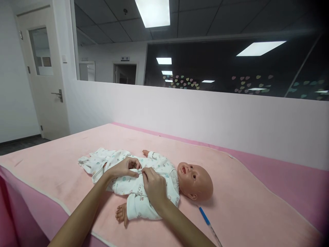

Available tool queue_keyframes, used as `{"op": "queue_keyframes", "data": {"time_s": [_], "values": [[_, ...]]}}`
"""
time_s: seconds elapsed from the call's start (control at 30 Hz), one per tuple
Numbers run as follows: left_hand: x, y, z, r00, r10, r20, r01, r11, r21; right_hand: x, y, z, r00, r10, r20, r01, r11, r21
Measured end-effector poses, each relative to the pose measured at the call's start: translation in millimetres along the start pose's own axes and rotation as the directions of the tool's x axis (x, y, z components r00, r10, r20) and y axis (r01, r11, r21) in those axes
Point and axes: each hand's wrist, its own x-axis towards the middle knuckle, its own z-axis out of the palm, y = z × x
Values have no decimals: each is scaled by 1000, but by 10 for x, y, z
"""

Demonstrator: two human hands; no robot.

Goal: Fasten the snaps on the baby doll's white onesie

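A baby doll [196, 181] lies on its back, its head to the right. It wears white printed baby clothes [131, 187], a long-sleeved top and trousers. My left hand [124, 168] rests at the doll's waist, fingers curled and thumb on the front of the top, holding the cloth. Right beside it, my right hand [155, 187] pinches the top's front edge over the belly; its fingertips partly hide the cloth. One doll hand [122, 214] sticks out of the near sleeve, and the other [145, 153] shows at the far side.
A pen-like stick with a blue end [204, 216] lies near the doll's head. Beneath is a pale pink mat [244, 206] on a darker pink cover [290, 175]. A white wall with a window [205, 65] stands behind, and a door [43, 79] at the left.
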Motion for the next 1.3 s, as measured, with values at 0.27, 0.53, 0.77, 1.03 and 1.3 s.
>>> {"op": "queue_keyframes", "data": {"time_s": [0.27, 0.53, 0.77, 1.03, 1.3], "values": [[19, 5, 6, 999, -4, -48, 3, 1000, -5, 3, 3, 0, 1000, -7, 6, 7, 1000, -10], [3, 21, 17, 997, -31, -76, 29, 999, -33, -2, 14, 12, 1000, -20, -23, 20, 1000, 1], [6, 14, 3, 991, -101, -86, 100, 995, -20, -8, 21, 9, 999, -51, -15, 51, 998, -25], [-16, -3, -37, 984, -172, -40, 169, 984, -62, -7, 23, 15, 999, -40, -22, 38, 998, -54], [-8, 1, -16, 996, -77, -43, 71, 991, -114, -10, 14, 7, 999, -49, -9, 48, 996, -74]]}}
